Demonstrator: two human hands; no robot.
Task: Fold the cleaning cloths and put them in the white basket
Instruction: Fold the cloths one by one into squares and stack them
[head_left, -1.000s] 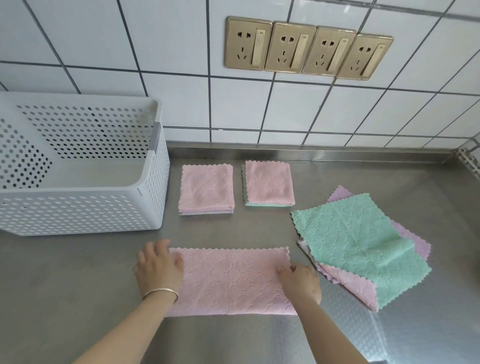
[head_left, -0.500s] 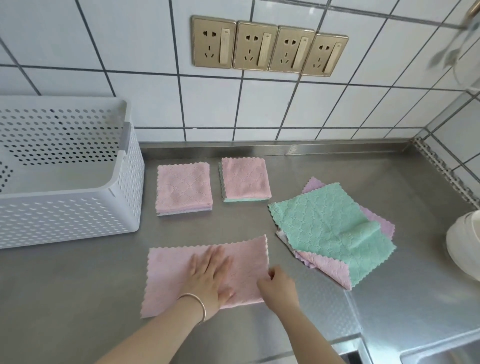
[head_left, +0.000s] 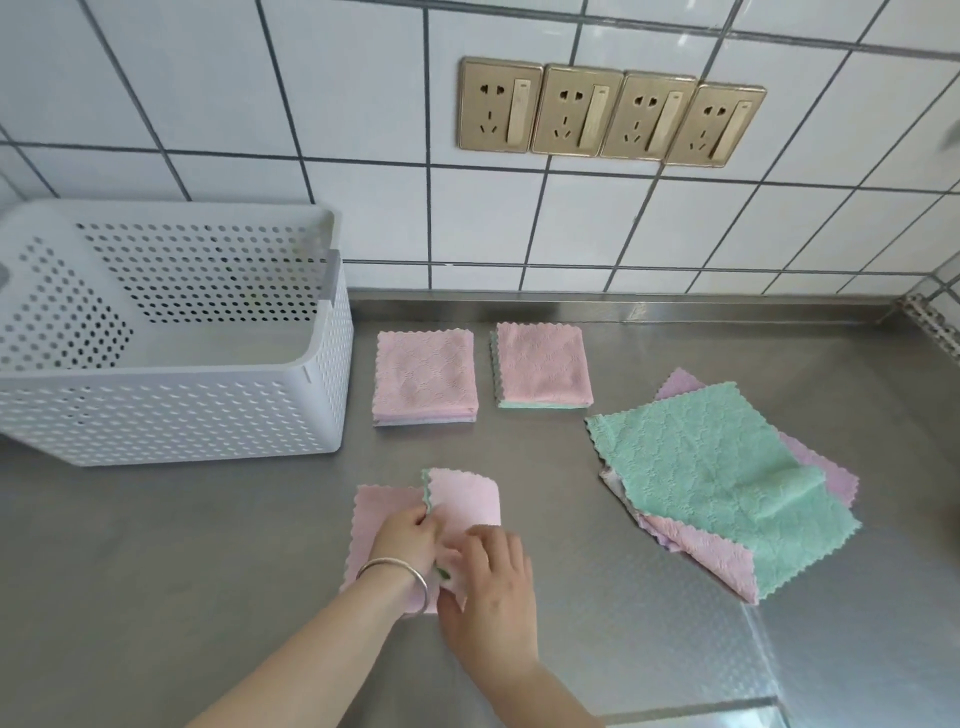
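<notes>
1. The pink cloth (head_left: 387, 525) lies on the steel counter directly under both hands, half folded: its right part is turned up and over toward the left, showing a paler underside with a thin green scalloped edge.
2. Its long axis runs left to right across the counter; the raised flap stands at the middle, with its free edge pointing up and slightly left.
3. The left hand (head_left: 405, 535), with a silver bangle (head_left: 397, 574) on the wrist, pinches the flap's scalloped edge between curled fingers.
4. The right hand (head_left: 488, 582) sits just right of the left one, fingers bent down onto the near part of the flap; whether it grips or only presses I cannot tell.
5. Beyond the hands, toward the wall, lie two folded stacks: one pink stack (head_left: 425, 376) straight ahead and a second stack (head_left: 543, 366) just to its right, pink on top with a green layer at the bottom edge.
6. To the right of the right hand, well apart, is a loose heap of unfolded cloths (head_left: 717, 467), a green one uppermost over pink and lilac ones.
7. Far left of the left hand stands the white basket (head_left: 171, 410), perforated, its opening upward.
8. The counter (head_left: 182, 571) is brushed stainless steel; behind it rises a white tiled wall (head_left: 260, 104) with dark grout and four gold sockets (head_left: 610, 111) in a row.
</notes>
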